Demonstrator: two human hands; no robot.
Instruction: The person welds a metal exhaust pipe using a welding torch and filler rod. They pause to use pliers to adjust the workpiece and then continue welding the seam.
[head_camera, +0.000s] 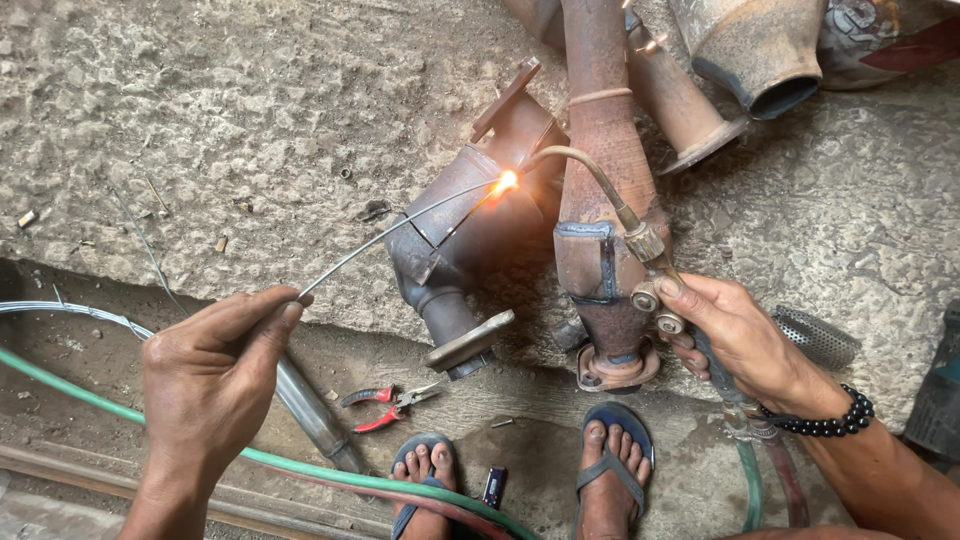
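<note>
We count four rusted exhaust parts: one (470, 215) under the torch flame (507, 181), our landmark, one (605, 200) just right of it, and two (680, 95) (755, 45) up and right of it. One filler rod (390, 232) meets the flame from the left. One pair of red-handled pliers (388, 403) lies below the flame. One perforated tube (818, 337) lies far right and below. Two sandalled feet (425, 475) (612, 460) sit below. Two hands: left hand (215, 370), right hand (735, 335). One green hose (200, 440) runs lower left.

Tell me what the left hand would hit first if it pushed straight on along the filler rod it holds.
The left hand points up-right along the filler rod; it would likely first meet the rusty exhaust part at the flame, though depth is unclear.
</note>
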